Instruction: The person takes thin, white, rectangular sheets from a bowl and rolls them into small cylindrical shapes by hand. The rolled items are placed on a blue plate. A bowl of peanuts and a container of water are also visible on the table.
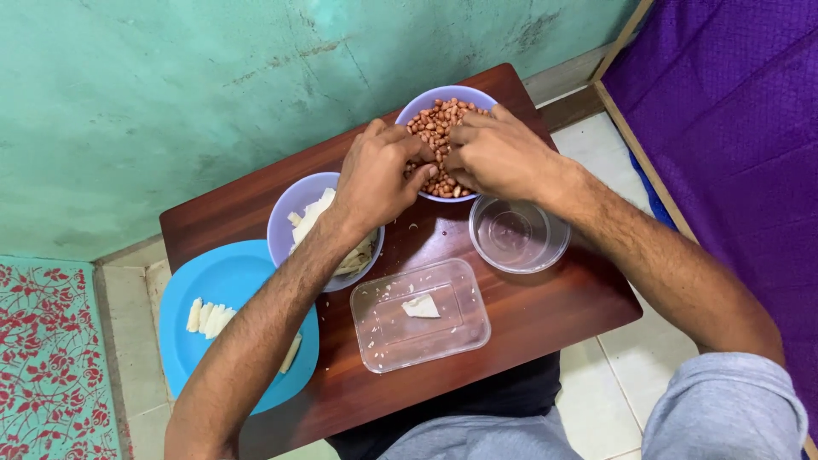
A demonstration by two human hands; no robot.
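Peanuts [436, 128] fill a lilac bowl [443, 92] at the far edge of a small brown table [545, 307], near the green wall [170, 102]. Both hands are in that bowl, fingertips meeting over the nuts. Left hand [375, 175] curls its fingers down onto the peanuts, seemingly pinching some; right hand [494, 153] does the same from the other side. Exact grip on single nuts can't be told, fingers hide it.

Second lilac bowl [294, 213] sits just left of the first, under the left wrist, holding pale strips [313, 211]. Blue plate [230, 281] at near left overhangs the table edge, with more pale pieces [207, 317] in a row. Clear round tub [520, 234] sits just below the right hand. Clear rectangular lid [417, 317] lies in the middle front with one pale scrap [421, 307] on it. Purple cloth [733, 111] at right, red-patterned mat [51, 358] at left.
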